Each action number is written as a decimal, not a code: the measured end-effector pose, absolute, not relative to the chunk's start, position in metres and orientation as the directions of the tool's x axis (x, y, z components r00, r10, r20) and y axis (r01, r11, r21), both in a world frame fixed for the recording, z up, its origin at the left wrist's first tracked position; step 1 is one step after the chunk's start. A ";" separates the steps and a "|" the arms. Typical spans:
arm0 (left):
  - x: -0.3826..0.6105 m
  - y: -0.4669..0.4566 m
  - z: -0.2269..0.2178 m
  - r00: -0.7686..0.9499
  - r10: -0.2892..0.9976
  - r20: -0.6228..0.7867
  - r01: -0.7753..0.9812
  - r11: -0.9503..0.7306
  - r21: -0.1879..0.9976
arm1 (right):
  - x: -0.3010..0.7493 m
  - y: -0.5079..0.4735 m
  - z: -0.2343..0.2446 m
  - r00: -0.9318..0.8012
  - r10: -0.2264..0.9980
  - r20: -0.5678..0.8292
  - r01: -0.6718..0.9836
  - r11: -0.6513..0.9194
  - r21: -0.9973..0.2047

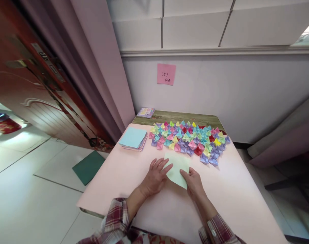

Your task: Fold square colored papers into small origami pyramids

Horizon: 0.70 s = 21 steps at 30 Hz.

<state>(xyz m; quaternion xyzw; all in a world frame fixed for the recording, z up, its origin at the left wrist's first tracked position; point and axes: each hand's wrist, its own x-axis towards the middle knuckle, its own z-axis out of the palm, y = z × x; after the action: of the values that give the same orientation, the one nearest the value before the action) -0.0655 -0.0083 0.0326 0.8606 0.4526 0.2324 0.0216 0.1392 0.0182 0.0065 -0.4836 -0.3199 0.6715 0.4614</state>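
Note:
A pale green square sheet of paper [177, 171] is tilted a little in front of me, over the pink tabletop. My right hand [194, 183] pinches its right edge, thumb on top and fingers underneath. At the paper's left edge is my left hand [154, 178], its fingers spread and the nearest ones overlapping the sheet. Just beyond the sheet, several small folded paper pieces [187, 136] in many colours sit in close rows. A stack of square paper [133, 138], light blue on top, lies to the left of them.
The table [235, 203] has a pink cover, with a wood-look strip at its back. A printed packet [145, 112] lies at the back left corner. A pink note [166, 74] is stuck on the wall. On the floor at left lies a dark green sheet [88, 167].

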 end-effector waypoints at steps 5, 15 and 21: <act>-0.060 0.000 0.019 0.446 0.799 0.403 0.758 -0.576 0.305 | 0.169 0.012 0.013 0.094 0.981 -0.168 0.399 -0.192 -0.897; -0.053 -0.013 0.021 0.294 0.891 0.345 0.630 -0.452 0.632 | 0.189 -0.010 0.001 -0.339 0.902 0.267 0.599 0.426 -0.678; -0.056 -0.008 0.008 0.006 0.979 0.205 0.711 -0.149 0.687 | 0.163 0.016 -0.005 -0.033 0.999 0.020 0.690 0.037 -0.722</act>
<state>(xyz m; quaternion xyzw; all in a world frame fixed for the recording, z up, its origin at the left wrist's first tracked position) -0.0560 -0.0077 0.0082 0.6805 0.6209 0.3337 0.2004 0.1627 0.0156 -0.0052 -0.6366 -0.6635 0.2761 0.2797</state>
